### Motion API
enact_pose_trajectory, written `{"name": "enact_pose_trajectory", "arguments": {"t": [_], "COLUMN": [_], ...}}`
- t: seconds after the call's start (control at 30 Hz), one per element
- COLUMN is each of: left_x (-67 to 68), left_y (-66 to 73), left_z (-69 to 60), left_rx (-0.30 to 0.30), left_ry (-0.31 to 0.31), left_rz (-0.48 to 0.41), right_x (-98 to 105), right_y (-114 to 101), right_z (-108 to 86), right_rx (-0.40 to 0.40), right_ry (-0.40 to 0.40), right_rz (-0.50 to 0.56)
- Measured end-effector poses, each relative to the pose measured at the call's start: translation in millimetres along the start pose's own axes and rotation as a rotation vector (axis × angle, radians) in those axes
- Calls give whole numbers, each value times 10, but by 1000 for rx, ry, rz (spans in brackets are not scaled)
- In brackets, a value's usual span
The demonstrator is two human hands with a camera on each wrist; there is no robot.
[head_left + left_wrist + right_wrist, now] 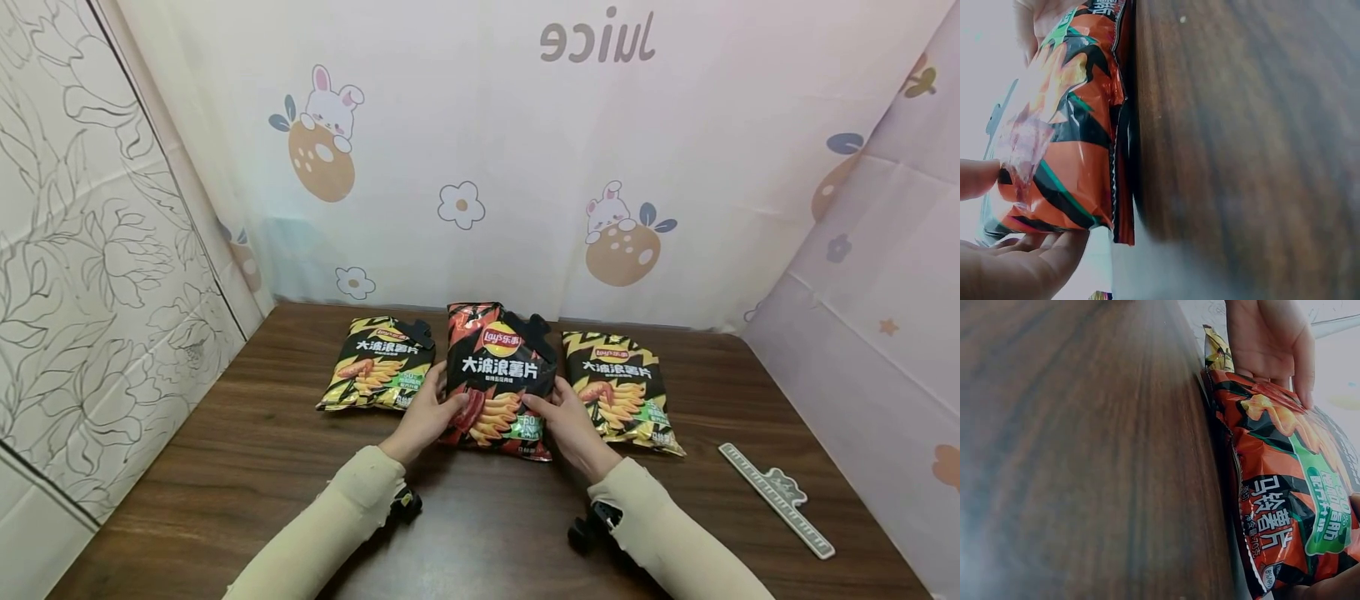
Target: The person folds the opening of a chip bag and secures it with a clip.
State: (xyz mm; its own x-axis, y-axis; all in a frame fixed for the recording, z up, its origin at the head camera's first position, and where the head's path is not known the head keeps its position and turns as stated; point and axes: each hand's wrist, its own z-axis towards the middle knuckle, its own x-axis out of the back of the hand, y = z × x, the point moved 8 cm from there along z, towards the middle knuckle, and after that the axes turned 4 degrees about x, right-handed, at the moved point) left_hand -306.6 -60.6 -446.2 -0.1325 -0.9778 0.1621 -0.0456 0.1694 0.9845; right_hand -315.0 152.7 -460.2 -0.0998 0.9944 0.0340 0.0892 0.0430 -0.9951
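Observation:
A red-and-black bag of potato chips (498, 367) is between my two hands at the middle of the table, its lower edge near the tabletop. My left hand (426, 417) grips its left side, thumb on the front and fingers around the edge; the left wrist view shows these fingers under the bag's side. On the opposite side my right hand (570, 423) holds the bag the same way, thumb on the front. The bag's top right corner is folded over, with a black clip (538, 335) on it. The fingers behind the bag are hidden.
To the left lies a yellow-and-black chip bag (375, 367) with a black clip (420, 332) at its top right corner. Another yellow-and-black chip bag (618, 387) lies to the right. A pale ruler-like clip (776, 500) rests on the wooden table (480, 525) at the right. Printed curtains stand behind.

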Motion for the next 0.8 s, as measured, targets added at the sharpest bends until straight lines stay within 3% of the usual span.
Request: {"name": "enact_pose_trajectory", "arguments": {"t": [0.4,0.8], "left_x": [-2,-17], "left_y": [-28,-35], "left_z": [33,128], "left_rx": [60,68], "left_ry": [9,7], "left_rz": [125,133], "right_x": [-10,30], "right_y": [-3,-9], "right_z": [134,284], "right_rx": [33,38], "right_ry": [9,48], "right_rz": [-8,-12]}}
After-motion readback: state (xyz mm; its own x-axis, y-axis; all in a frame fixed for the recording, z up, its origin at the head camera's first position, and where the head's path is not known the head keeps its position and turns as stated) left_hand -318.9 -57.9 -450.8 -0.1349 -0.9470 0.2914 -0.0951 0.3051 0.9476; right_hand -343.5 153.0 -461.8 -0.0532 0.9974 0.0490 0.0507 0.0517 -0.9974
